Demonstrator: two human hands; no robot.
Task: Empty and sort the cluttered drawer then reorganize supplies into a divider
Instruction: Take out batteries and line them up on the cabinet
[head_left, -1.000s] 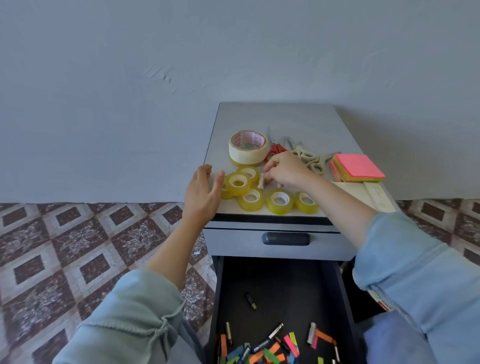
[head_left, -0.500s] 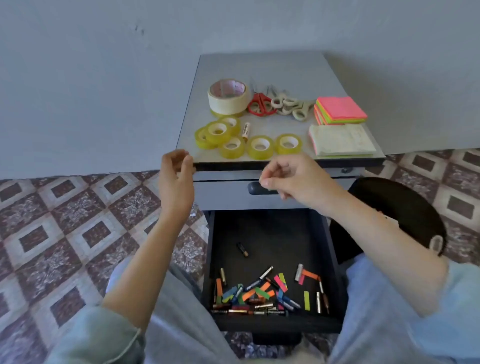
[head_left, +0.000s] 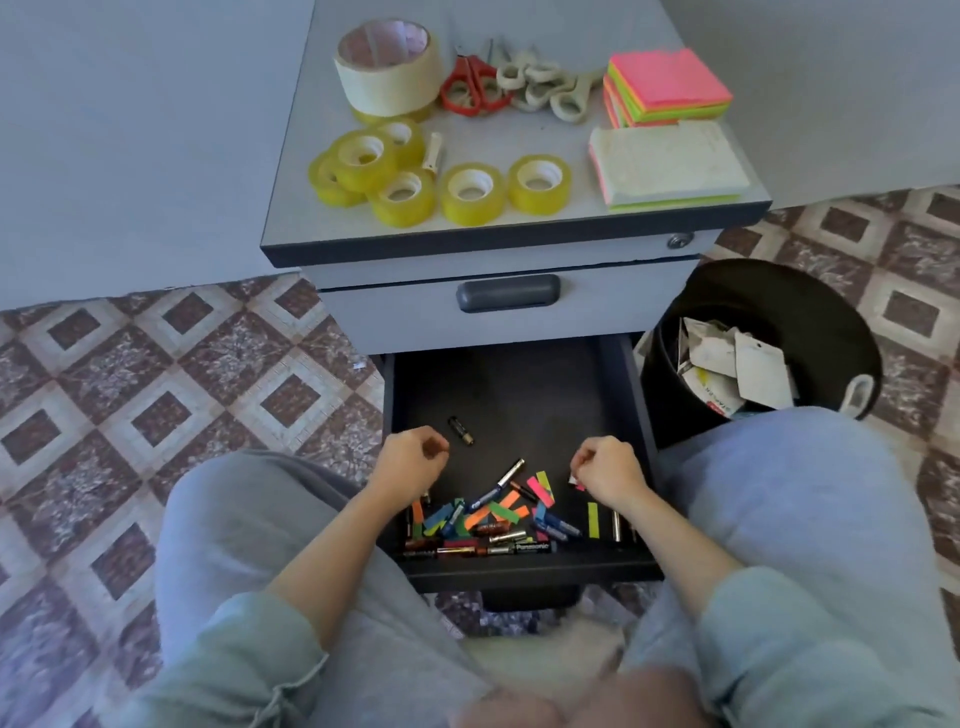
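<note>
A dark drawer (head_left: 519, 384) stands pulled out at the bottom of a grey cabinet (head_left: 597, 306), directly in front of a seated person's knees. Its floor is black. Toward the front lies a loose heap of slim batteries and bright paper flags (head_left: 491, 512) in orange, green, pink, blue and yellow, with more batteries lined along the front wall. A single black battery (head_left: 461, 431) lies apart, further back on the left.

Both hands are inside the drawer. The left hand (head_left: 408, 462) is just beside the lone battery, its grip narrow, fingers curled toward the thumb with nothing showing between them. The right hand (head_left: 608, 473) is on the right side, fingers curled at a small white and pink piece; whether the grip holds it cannot be told.

Above, a closed drawer with a dark handle (head_left: 508, 292). On the cabinet top (head_left: 519, 140) lie a wide cream tape roll (head_left: 387, 67), six small yellow tape rolls (head_left: 470, 193) near the front edge, red scissors (head_left: 472, 85), several pale scissors (head_left: 545, 88), a stack of neon sticky notes (head_left: 670, 85) and a white-topped pad (head_left: 667, 163).

To the right of the cabinet, on the patterned tile floor (head_left: 156, 389), stands a black bin (head_left: 810, 296) holding crumpled white papers (head_left: 737, 364).
</note>
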